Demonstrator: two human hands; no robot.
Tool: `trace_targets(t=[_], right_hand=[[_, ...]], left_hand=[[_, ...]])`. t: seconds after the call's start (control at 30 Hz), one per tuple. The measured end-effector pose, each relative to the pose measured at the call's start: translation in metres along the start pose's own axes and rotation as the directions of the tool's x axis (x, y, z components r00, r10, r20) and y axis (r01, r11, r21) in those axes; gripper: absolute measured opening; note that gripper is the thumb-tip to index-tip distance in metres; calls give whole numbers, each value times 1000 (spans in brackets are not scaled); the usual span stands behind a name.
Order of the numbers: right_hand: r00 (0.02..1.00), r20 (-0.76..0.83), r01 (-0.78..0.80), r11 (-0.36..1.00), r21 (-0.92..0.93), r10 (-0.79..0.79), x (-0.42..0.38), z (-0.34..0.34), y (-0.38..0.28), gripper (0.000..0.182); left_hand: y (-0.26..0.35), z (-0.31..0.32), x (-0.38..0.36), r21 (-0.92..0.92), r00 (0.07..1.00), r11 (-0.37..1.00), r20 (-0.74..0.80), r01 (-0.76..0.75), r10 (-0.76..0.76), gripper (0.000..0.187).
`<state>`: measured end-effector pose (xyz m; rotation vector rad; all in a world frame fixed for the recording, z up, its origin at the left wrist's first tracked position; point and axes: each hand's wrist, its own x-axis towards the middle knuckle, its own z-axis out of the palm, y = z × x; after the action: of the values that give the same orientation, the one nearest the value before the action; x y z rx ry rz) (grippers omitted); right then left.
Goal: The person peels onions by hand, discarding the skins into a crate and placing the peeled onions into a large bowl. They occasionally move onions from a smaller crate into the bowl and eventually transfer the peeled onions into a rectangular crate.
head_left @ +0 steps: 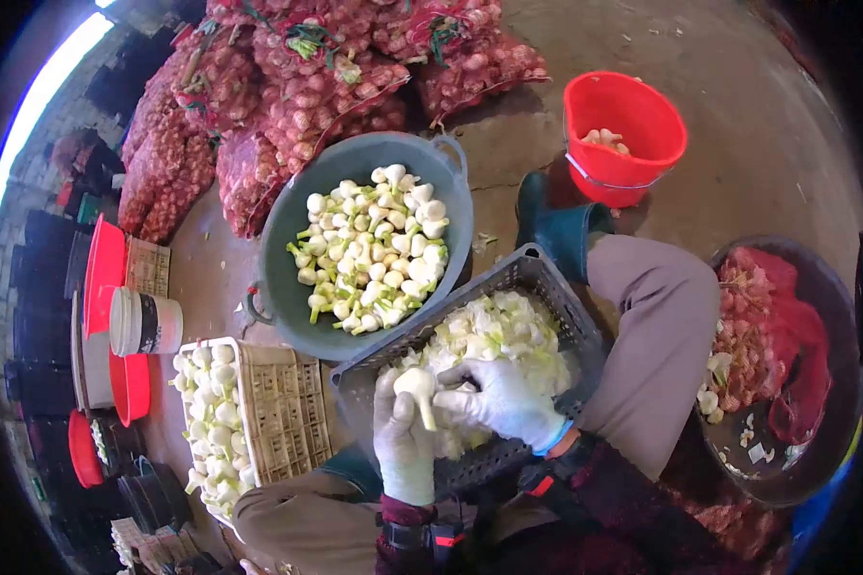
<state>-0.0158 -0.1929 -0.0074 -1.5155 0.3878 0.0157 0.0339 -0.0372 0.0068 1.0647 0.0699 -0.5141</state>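
A peeled white garlic bulb (416, 385), its stem pointing down, is gripped in my left hand (403, 443), which wears a pale glove. Against the bulb's right side rest the curled fingers of my right hand (508, 398), gloved too, with a blue cuff at the wrist; whether they pinch a bit of skin cannot be made out. Both hands are over a dark plastic crate (577, 331) between my knees, which holds loose white garlic skins (499, 331). Beyond the crate, a large grey-green tub (292, 321) contains many peeled bulbs with short green stems.
Red mesh sacks of garlic (307, 96) are piled at the back. A red bucket (594, 177) holds a few bulbs. At left is a basket (283, 412) of white bulbs beside a white bucket (149, 321). A dark tub (738, 479) at right holds unpeeled garlic and red netting.
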Motion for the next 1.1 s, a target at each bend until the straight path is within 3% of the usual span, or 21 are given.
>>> trace_targets(t=[0.13, 0.2, 0.33, 0.4, 0.43, 0.47, 0.53, 0.57, 0.6, 0.67, 0.7, 0.77, 0.8, 0.87, 0.9, 0.93, 0.97, 1.0, 1.07, 1.1], right_hand=[[999, -45, 20, 1000, 2, -20, 2, 6, -1, 27], [942, -256, 178, 969, -173, -219, -2, 11, 7, 22], [942, -331, 23, 997, -74, -46, 12, 11, 23, 16], [860, -406, 168, 922, -348, -310, 13, 11, 27, 15], [844, -378, 228, 892, -390, -380, 12, 13, 25, 12], [852, -373, 218, 897, -384, -367, 12, 15, 25, 12], [868, -382, 220, 936, -275, -317, 14, 20, 25, 10], [904, -376, 128, 967, -218, -205, 17, 13, 32, 8], [905, -372, 134, 968, -211, -207, 24, 7, 38, 8], [837, -536, 71, 993, -95, -112, 34, -5, 41, 8], [836, -535, 83, 992, -95, -121, 34, -10, 36, 8], [807, -591, 65, 992, 110, 12, 29, -21, 22, 18], [791, -611, -41, 999, 3, 34, 29, -28, 37, 25], [801, -563, 6, 942, -334, -205, 22, -36, 57, 31], [881, -457, -33, 948, -318, -122, 16, -37, 47, 32], [946, -322, -60, 947, -314, -46, 10, -38, 33, 34], [959, -282, -116, 925, -361, 10, 9, -35, 31, 34], [965, -253, -170, 892, -419, 65, 10, -33, 34, 34], [958, -280, -159, 920, -357, 57, 15, -29, 44, 33], [956, -292, -149, 880, -450, 13, 18, -30, 51, 32]], left_hand=[[-15, 0, 5, -6, 1000, 1000, -29, 7, -8, 42], [-15, 7, 4, -53, 997, 996, 2, 73, -73, 43], [-23, 16, 14, 106, 998, 992, -24, 66, -63, 52], [-13, 21, 10, 261, 984, 950, -88, 173, -155, 43], [-4, 42, 8, 369, 951, 885, -225, 285, -212, 42], [-9, 34, 10, 366, 946, 882, -238, 298, -221, 42], [-21, 8, 14, 306, 973, 931, -170, 200, -153, 44], [-12, 5, 11, 155, 953, 944, -131, 292, -273, 45], [-11, 0, 9, 160, 954, 945, -137, 286, -266, 45], [-12, -12, 6, -67, 965, 963, 26, 262, -261, 48], [-12, -16, 5, -122, 961, 955, 86, 271, -262, 54], [-8, -22, 0, -177, 956, 942, 126, 284, -264, 57], [-3, -23, -1, -229, 948, 924, 161, 305, -273, 59], [11, -22, -3, -270, 948, 918, 208, 291, -240, 55], [25, -21, -5, -190, 972, 954, 80, 232, -220, 53], [41, -25, -2, -165, 977, 964, 76, 207, -197, 52], [65, -33, 2, -60, 986, 985, 3, 165, -165, 52], [88, -42, 7, 39, 988, 990, -70, 138, -135, 52], [144, -80, 18, 170, 971, 982, -234, 83, -42, 50], [166, -105, 29, 268, 928, 963, -354, -17, 115, 50]])
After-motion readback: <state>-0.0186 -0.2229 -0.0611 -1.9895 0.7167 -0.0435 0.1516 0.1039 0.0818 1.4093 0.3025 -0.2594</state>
